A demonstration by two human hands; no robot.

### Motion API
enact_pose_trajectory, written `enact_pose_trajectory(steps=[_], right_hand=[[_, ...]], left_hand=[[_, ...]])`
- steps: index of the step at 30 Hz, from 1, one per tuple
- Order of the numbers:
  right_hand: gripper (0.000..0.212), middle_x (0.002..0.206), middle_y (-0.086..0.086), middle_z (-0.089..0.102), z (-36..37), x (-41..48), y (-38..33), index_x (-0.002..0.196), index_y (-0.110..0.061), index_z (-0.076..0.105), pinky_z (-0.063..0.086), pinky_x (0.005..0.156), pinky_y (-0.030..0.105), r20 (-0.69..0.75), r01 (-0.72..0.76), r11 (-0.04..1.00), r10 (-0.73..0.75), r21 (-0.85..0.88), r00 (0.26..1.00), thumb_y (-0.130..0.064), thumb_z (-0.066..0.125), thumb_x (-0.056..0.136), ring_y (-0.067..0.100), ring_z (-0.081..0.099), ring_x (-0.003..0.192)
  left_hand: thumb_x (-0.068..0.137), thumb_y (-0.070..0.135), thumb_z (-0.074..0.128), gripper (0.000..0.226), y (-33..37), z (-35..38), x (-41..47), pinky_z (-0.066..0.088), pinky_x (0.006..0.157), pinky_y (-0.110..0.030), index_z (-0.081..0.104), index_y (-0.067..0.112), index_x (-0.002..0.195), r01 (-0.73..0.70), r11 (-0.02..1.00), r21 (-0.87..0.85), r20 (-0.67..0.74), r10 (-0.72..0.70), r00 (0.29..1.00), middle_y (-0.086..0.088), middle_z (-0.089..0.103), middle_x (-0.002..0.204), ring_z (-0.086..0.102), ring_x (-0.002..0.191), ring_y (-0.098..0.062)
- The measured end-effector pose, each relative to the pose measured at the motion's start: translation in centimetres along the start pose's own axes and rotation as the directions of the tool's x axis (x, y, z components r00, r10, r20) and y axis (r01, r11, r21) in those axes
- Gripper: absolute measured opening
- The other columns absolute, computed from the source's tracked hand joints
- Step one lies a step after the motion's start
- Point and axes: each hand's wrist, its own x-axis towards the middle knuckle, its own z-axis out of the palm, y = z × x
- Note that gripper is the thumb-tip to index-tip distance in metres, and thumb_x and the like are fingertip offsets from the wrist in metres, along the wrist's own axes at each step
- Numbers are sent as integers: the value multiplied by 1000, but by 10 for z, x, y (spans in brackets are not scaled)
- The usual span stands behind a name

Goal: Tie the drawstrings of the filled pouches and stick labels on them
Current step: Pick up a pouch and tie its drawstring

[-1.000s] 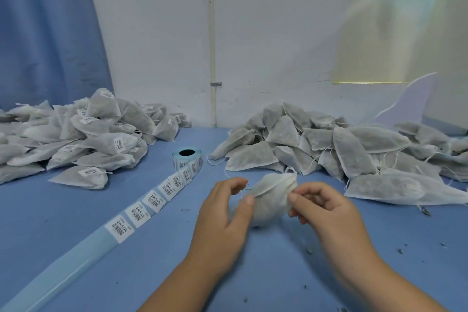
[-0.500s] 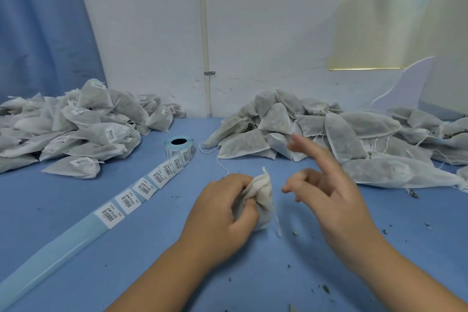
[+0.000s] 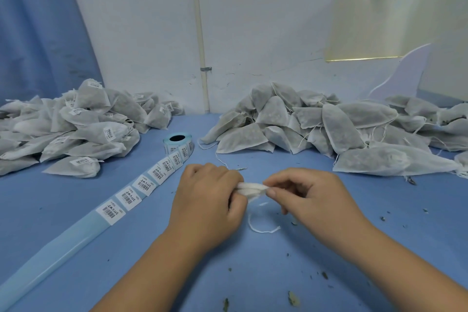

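Above the tabletop (image 3: 76, 210), both hands, left hand (image 3: 205, 200) and right hand (image 3: 311, 197), pinch the soft, light pouch (image 3: 252, 189) at its gathered neck, drawstring (image 3: 260, 228) hanging; grip near the neck.

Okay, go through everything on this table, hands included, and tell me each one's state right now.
Pouch: bunched up, no label showing.
Left hand: grips the pouch.
Right hand: pinches the pouch's gathered end.
Drawstring: loose, looping below the hands.
Label roll: partly unrolled, strip trailing across the table.
Left pile: pouches labelled.
Right pile: pouches unlabelled.
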Motion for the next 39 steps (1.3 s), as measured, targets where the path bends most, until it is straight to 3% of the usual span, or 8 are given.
enact_pose_trajectory(steps=[9, 14, 18, 28, 31, 33, 36, 39], right_hand=[[21, 67, -4, 69, -1, 2, 0, 76, -28, 73, 48, 55, 20, -25, -21, 995, 23, 94, 999, -8, 72, 81, 10, 61, 52], [24, 66, -14, 65, -12, 4, 3, 78, -28, 73, 42, 59, 8, -21, 171, 978, -174, -123, 984, -5, 72, 81, 4, 60, 59], [14, 72, -19, 58, -14, 5, 9, 89, -17, 74, 38, 70, 5, 61, 334, 860, -337, -387, 939, -5, 73, 82, -7, 53, 71], [20, 79, -17, 61, 11, -3, 10, 78, -22, 67, 37, 62, 8, -73, 236, 946, -258, -221, 963, -2, 66, 81, 5, 54, 67], [16, 68, -12, 59, 11, -3, 9, 77, -21, 67, 37, 60, 12, -31, 242, 925, -262, -293, 964, -6, 67, 82, 7, 53, 66], [15, 63, -14, 55, 9, -3, 8, 76, -22, 67, 37, 59, 13, 1, 270, 903, -286, -333, 958, -8, 68, 83, 7, 51, 64], [8, 63, -15, 50, 5, -4, 4, 75, -18, 65, 41, 58, 21, 88, 355, 849, -350, -391, 933, -16, 64, 83, 7, 48, 60], [8, 65, -11, 53, -4, -5, 1, 75, -17, 65, 45, 55, 30, 93, 395, 811, -395, -431, 914, -20, 59, 80, 9, 50, 61]], left_hand=[[86, 22, 45, 56, 27, 8, -8, 39, 89, -11, 43, 29, 142, 172, 855, -489, 290, -27, 957, 13, 63, 124, 56, 103, -1], [97, 36, 53, 14, 31, 14, -5, 43, 67, -20, 63, 31, 105, 348, 772, -531, 356, -169, 919, 9, 62, 74, 54, 68, -2], [95, 25, 59, 31, 21, 4, -2, 35, 52, -8, 62, 25, 65, 511, 628, -588, 452, -269, 850, 8, 61, 57, 49, 50, 1], [84, 12, 66, 13, 35, -9, 6, 52, 69, -19, 78, 11, 87, 443, 123, -888, 415, -199, 888, -5, 70, 70, 66, 67, -13], [91, 6, 65, 15, 33, -5, 5, 50, 68, -15, 79, 12, 90, 418, 227, -880, 336, -325, 884, 5, 70, 68, 64, 65, -5], [92, 7, 65, 16, 29, -3, 4, 45, 66, -10, 78, 16, 90, 343, 488, -803, 190, -336, 923, 11, 69, 68, 61, 64, 2], [91, 11, 61, 16, 24, 2, 1, 42, 65, -14, 78, 12, 90, 67, 866, -496, -35, -97, 995, 5, 65, 70, 56, 68, -4], [92, 10, 58, 16, 23, 5, 0, 39, 64, -16, 74, 9, 90, -34, 922, -385, -31, 23, 999, 2, 57, 69, 47, 67, -6]])
